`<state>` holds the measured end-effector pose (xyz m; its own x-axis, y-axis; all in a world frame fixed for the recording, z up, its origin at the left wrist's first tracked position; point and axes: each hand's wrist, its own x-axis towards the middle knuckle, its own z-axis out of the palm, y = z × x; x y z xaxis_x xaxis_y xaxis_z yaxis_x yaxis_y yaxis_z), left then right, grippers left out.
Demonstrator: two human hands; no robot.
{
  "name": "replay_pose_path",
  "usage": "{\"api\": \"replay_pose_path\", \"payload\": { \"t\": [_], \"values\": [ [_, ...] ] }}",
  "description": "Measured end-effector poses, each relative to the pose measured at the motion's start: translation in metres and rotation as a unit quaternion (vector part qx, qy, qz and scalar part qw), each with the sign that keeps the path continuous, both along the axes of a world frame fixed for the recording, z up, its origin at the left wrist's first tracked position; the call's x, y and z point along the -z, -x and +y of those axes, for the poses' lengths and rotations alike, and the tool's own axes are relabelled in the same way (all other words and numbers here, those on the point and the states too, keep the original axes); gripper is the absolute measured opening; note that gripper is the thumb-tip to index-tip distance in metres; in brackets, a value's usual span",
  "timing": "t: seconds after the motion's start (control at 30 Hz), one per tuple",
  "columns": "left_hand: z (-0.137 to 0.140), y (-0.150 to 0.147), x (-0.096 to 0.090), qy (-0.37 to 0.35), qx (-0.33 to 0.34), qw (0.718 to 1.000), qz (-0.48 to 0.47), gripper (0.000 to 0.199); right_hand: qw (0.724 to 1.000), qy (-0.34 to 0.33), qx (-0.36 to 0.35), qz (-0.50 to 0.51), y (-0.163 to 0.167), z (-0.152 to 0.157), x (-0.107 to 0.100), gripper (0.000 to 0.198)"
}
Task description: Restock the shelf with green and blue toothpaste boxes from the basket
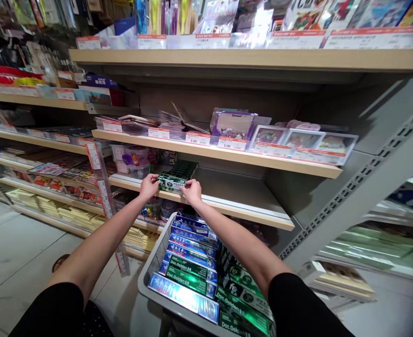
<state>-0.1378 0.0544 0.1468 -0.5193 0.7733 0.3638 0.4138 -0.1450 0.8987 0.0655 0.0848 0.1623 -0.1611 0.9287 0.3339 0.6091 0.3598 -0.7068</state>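
Both my hands are at the front of a green and white toothpaste box (172, 183) on the lower wooden shelf (234, 187). My left hand (149, 186) pinches its left end, and my right hand (192, 191) pinches the right end. Behind it, more dark green boxes (183, 168) run back along the shelf. Below my forearms stands a grey basket (144, 276) packed with blue toothpaste boxes (191, 250) and green Doc.Golden boxes (188, 282). My right forearm hides part of the basket's contents.
Clear plastic tubs (136, 161) stand just left of the green boxes. The shelf above (206, 147) holds price tags, thin packets and a purple package (235, 124). A slotted metal upright (360, 187) rises at the right. Booklets fill the shelves at the left.
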Motion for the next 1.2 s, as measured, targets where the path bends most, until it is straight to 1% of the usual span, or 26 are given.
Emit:
{"api": "replay_pose_path", "payload": {
  "t": [0.1, 0.2, 0.3, 0.37, 0.43, 0.53, 0.6, 0.73, 0.83, 0.97, 1.2],
  "values": [
    [0.005, 0.002, 0.003, -0.001, -0.001, 0.999, 0.032, 0.026, 1.000, 0.002, -0.003, 0.012, 0.001, 0.000, 0.002, 0.023],
    [0.008, 0.002, 0.001, 0.005, -0.005, 0.999, 0.052, 0.024, 1.000, 0.006, 0.002, 0.014, 0.000, -0.001, 0.003, 0.024],
    [0.011, 0.002, -0.002, 0.009, -0.005, 0.999, 0.051, 0.023, 1.000, -0.012, 0.018, 0.017, 0.002, -0.001, 0.004, 0.026],
    [0.014, 0.002, -0.002, 0.011, -0.007, 0.999, 0.047, 0.023, 0.999, -0.023, 0.020, 0.032, 0.004, 0.000, 0.007, 0.032],
    [0.017, 0.001, -0.002, 0.007, -0.003, 0.999, 0.032, 0.027, 0.998, -0.031, 0.014, 0.051, 0.007, 0.003, 0.011, 0.038],
    [0.020, 0.001, -0.001, -0.003, 0.021, 1.000, 0.005, 0.032, 0.997, -0.036, -0.002, 0.068, 0.009, 0.009, 0.016, 0.041],
    [0.022, 0.001, 0.000, 0.001, 0.028, 1.000, 0.013, 0.030, 0.997, -0.035, -0.004, 0.069, 0.010, 0.013, 0.017, 0.043],
    [0.028, 0.004, 0.003, 0.015, 0.015, 0.999, 0.050, 0.026, 0.999, -0.026, 0.003, 0.048, 0.008, 0.017, 0.017, 0.045],
    [0.035, 0.007, 0.007, 0.013, 0.024, 0.998, 0.054, 0.027, 0.999, -0.017, 0.007, 0.031, 0.006, 0.021, 0.017, 0.046],
    [0.043, 0.009, 0.012, 0.007, 0.030, 0.998, 0.047, 0.030, 0.998, -0.018, 0.015, 0.051, 0.008, 0.026, 0.021, 0.047],
    [0.041, 0.002, 0.007, 0.007, 0.044, 0.998, 0.037, 0.036, 0.997, -0.012, 0.015, 0.072, 0.009, 0.025, 0.022, 0.051]
  ]
}}
